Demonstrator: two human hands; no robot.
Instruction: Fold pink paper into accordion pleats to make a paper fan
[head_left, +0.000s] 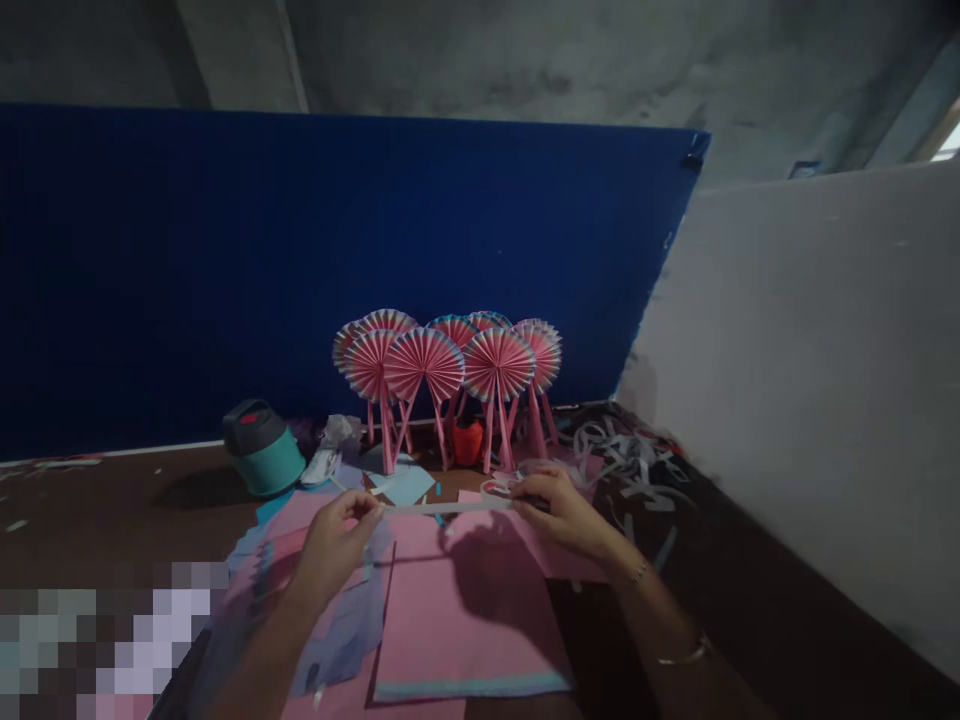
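Observation:
A pale, whitish strip of tape (450, 508) runs taut between my hands, just above the far edge of a pink sheet of paper (450, 620). My left hand (341, 540) pinches its left end between thumb and fingers. With fingers closed, my right hand (553, 510) grips the other end. Close by those right fingers is a roll of tape (496, 488), partly covered by the hand. The pink sheet lies flat with a light blue band along its near edge, and my right hand's shadow falls on it.
Several pink pleated paper fans (424, 368) stand on the table at the back, around a red object (468, 442). A teal container with a dark lid (264, 450) is left of them. Curled paper strips (630, 455) pile up right. Pink and bluish sheets (345, 630) lie front left.

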